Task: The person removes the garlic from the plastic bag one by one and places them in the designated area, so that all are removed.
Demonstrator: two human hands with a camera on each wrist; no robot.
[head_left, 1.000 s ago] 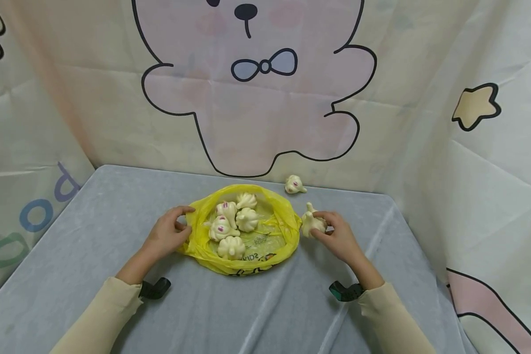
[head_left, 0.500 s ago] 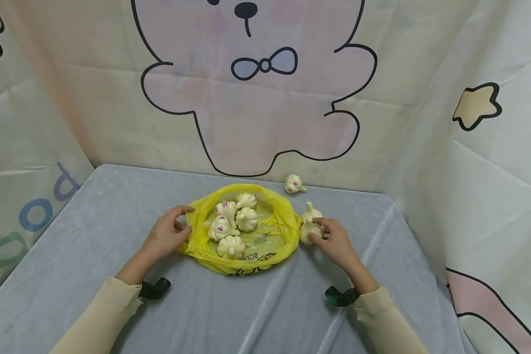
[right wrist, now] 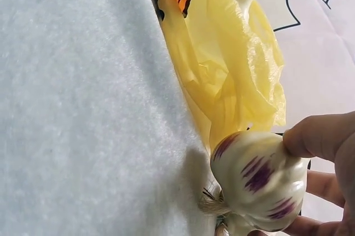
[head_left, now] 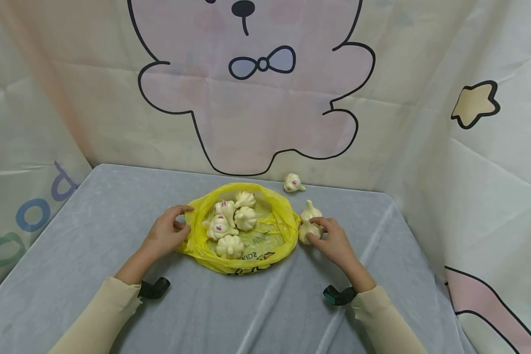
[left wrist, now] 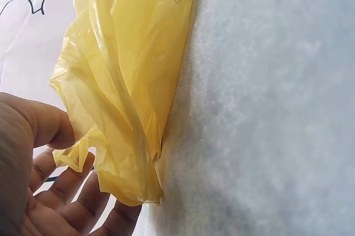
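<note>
A yellow plastic bag (head_left: pixel 285 204) lies opened wide on the table, with several white garlic bulbs (head_left: pixel 230 247) inside its left half. My left hand (head_left: pixel 164 233) pinches the bag's left rim; in the left wrist view, thumb and fingers meet around the crumpled yellow film (left wrist: pixel 125 97). On the other side, my right hand (head_left: pixel 334 241) holds a purple-streaked garlic bulb (right wrist: pixel 258 178) between thumb and fingers, right beside the bag's right edge. Just behind that bulb stands another garlic bulb (head_left: pixel 310 210), partly hidden by it in the head view.
One more garlic bulb (head_left: pixel 294 183) lies near the table's back edge, behind the bag. The grey cloth-covered table (head_left: pixel 221 314) ends at a printed curtain (head_left: pixel 394 123) at the back and sides. Each wrist wears a small black camera (head_left: pixel 155 288).
My right hand has shifted slightly nearer and left with the garlic bulb, and the bulb behind it shows more. The left hand keeps its place on the bag's rim.
</note>
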